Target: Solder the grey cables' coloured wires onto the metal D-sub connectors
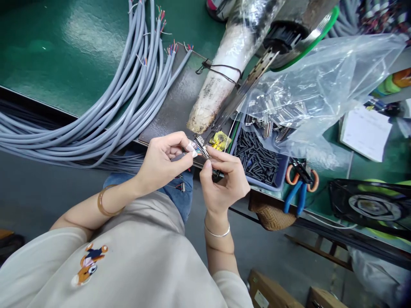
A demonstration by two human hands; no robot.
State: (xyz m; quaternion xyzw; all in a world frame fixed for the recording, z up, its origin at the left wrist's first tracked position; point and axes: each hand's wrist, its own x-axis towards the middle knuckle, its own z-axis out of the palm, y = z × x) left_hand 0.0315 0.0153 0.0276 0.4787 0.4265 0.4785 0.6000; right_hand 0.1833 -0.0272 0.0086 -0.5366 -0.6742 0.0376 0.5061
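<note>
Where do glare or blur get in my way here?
Head view: pale glare washes out part of the green tabletop at upper left; head view: bright reflections streak the clear plastic bag; head view: the metal connector between the left hand and right hand reads fairly clearly, but its fine wires are too small to separate.

Grn tabletop (38, 55), glossy, w/ pale lt glare upper L of view, dark edge. Gry flr (41, 188) below, dim in spots. Cardboard bxs (276, 288) low R, nr brown slatted frame (321, 253) under tabletop; clear plastic sheeting (375, 273) far R.
</note>
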